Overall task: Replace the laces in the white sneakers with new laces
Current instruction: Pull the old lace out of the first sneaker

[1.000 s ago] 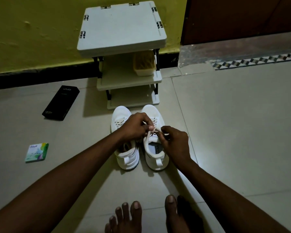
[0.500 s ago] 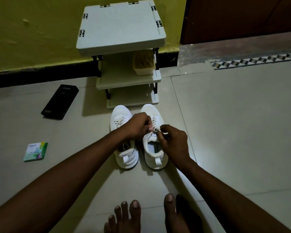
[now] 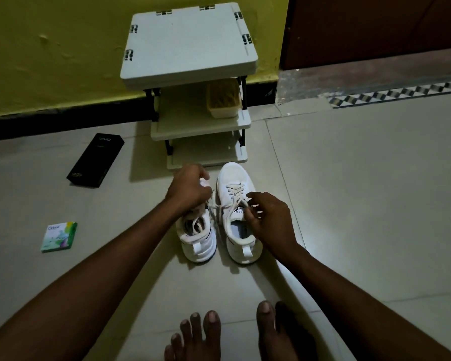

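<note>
White lace (image 3: 232, 194) has come untied, drawn leftward by the pinching left hand (image 3: 189, 188). The right hand (image 3: 270, 217) is just right of it on the right sneaker (image 3: 229, 175); its grip is unclear.

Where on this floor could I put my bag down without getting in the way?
Widest bare floor: right of the right sneaker, up to the patterned border. A smaller patch lies between the black box and the green packet. The rack's top shelf is bare too. Crowded: the middle, where left hand and right hand work at the laces.
</note>
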Demonstrator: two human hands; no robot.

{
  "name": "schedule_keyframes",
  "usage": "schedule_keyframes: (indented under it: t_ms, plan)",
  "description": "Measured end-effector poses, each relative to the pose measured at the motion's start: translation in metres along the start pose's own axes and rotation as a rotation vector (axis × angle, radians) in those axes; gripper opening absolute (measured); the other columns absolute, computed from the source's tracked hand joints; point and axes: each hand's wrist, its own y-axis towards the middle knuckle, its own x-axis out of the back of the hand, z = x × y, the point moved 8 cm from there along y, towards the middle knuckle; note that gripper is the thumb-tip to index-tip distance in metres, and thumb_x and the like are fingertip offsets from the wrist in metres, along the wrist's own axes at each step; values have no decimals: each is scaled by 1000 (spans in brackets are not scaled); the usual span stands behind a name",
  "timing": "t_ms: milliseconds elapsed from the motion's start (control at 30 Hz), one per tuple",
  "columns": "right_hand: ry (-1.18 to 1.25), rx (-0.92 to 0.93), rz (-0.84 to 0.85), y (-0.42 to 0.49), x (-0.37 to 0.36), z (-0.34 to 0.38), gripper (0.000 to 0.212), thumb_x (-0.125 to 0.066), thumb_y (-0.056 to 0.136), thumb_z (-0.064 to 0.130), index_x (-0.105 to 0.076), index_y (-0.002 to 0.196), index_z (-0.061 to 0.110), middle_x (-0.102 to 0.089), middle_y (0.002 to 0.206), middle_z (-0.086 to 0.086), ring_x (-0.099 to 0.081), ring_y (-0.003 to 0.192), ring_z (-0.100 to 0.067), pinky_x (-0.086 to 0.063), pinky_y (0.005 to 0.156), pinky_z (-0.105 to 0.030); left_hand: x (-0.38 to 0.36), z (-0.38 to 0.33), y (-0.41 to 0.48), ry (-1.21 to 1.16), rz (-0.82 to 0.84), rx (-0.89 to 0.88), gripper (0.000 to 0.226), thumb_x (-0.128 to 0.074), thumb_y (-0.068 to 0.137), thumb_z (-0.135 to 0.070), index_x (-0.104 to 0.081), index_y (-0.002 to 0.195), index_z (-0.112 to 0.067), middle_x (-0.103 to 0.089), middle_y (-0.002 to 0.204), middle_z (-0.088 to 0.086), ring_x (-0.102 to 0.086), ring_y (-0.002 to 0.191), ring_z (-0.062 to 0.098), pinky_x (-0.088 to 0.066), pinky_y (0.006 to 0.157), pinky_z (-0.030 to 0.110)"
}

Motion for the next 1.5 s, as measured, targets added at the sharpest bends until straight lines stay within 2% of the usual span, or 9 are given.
schedule_keyframes:
  t_ms: [167, 400, 633, 900, 967, 1100, 1233, 1400, 1500]
  plan:
    - [-116, 126, 164, 18, -7, 15, 27, -72, 84, 18, -71, 110, 18, -56, 117, -2, -57, 105, -21, -52, 76, -33, -40, -36, -21, 339, 423, -298, 84, -84, 70, -57, -50, 141, -30, -53, 146, -6, -45, 137, 21, -35, 112, 49]
    - [-344, 272, 364, 37, -18, 39, 25, -74, 77, 15, -65, 100, 7, -58, 95, -10, -55, 87, -27, -50, 65, -38, -52, -40, -23, 543, 419, -400, 83, -73, 60, -81, -55, 123, -30, -65, 115, -6, -56, 114, 21, -39, 94, 45]
    - [868, -910, -98, 18, -25, -33, 11, -55, 65, -6, -62, 69, 2, -62, 72, -16, -59, 72, -30, -48, 66, -38, -58, -38, -24, 592, 421, -389, 87, -70, 63, -83, -51, 128, -29, -62, 129, -3, -51, 126, 25, -34, 97, 47]
    - [-256, 203, 624, 62, -4, 31, 12, -68, 85, 19, -73, 89, 9, -66, 74, 0, -58, 78, -20, -36, 66, -18, -61, -37, -24, 630, 436, -373, 87, -68, 63, -85, -50, 126, -27, -60, 126, -2, -50, 123, 25, -31, 99, 49]
    - [-50, 62, 522, 67, 2, 26, 10, -72, 88, 15, -72, 83, 5, -63, 70, 2, -57, 72, -13, -43, 66, -25, -58, -39, -23, 634, 419, -371, 82, -69, 63, -84, -50, 119, -27, -60, 124, -2, -50, 122, 25, -31, 99, 49]
    - [924, -836, 58, 36, 1, -40, 28, -68, 94, 18, -60, 74, 1, -51, 60, -7, -50, 64, -20, -46, 71, -39, -58, -45, -23, 632, 401, -375, 69, -71, 65, -81, -37, 97, -31, -60, 114, -2, -52, 114, 25, -31, 97, 49]
    - [341, -396, 288, 47, 14, -28, 23, -76, 88, 23, -72, 73, 6, -71, 71, -8, -68, 69, -18, -52, 66, -30, -59, -50, -22, 659, 389, -383, 70, -72, 64, -81, -39, 95, -29, -60, 112, 0, -52, 112, 26, -31, 93, 47]
    - [1360, -912, -141, 45, 16, -36, 19, -48, 102, 8, -59, 87, 12, -57, 83, -11, -61, 78, -21, -47, 66, -34, -58, -52, -25, 657, 402, -387, 69, -72, 65, -80, -40, 96, -28, -59, 114, -2, -51, 116, 24, -30, 96, 49]
    - [1066, -825, -33, 44, 17, -41, 30, -38, 108, 17, -46, 79, 13, -45, 70, -8, -42, 55, -15, -31, 54, -28, -58, -54, -25, 680, 401, -389, 69, -73, 65, -79, -41, 97, -28, -60, 114, -1, -51, 116, 25, -29, 94, 48]
